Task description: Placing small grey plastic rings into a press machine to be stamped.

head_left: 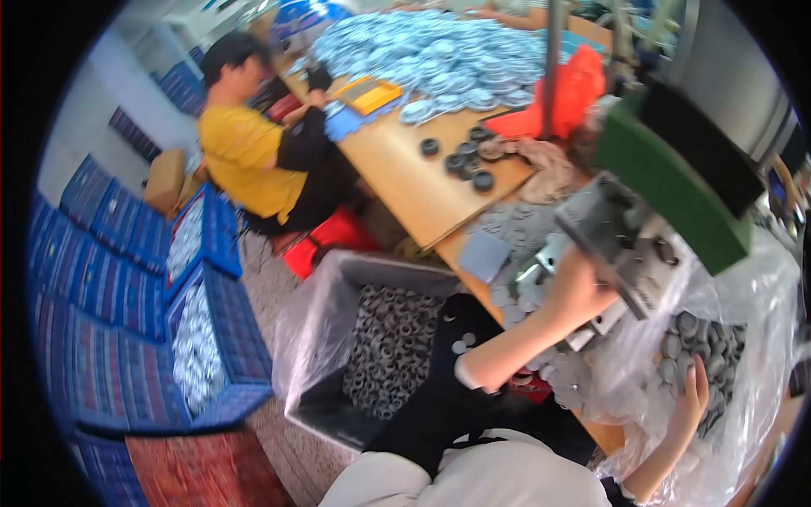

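My left hand [585,287] reaches into a bench press with a green head [667,182] and a metal plate [604,215]. The plate hides its fingertips, so I cannot see what they touch. Small flat grey discs [507,221] lie scattered on the bench beside the machine. On the right, my right hand [694,395] is at a clear plastic bag [764,296] full of round dark grey caps [714,351]. Its fingers are stretched out against the caps, and none is plainly gripped.
A plastic-lined bin [291,397] of grey rings stands at my left knee. Dark round parts [463,160] and a red bag [583,80] sit on the wooden table [405,182]. Beyond, a person in yellow [245,148] sits by heaped pale-blue discs [439,55]. Blue crates [101,287] line the left.
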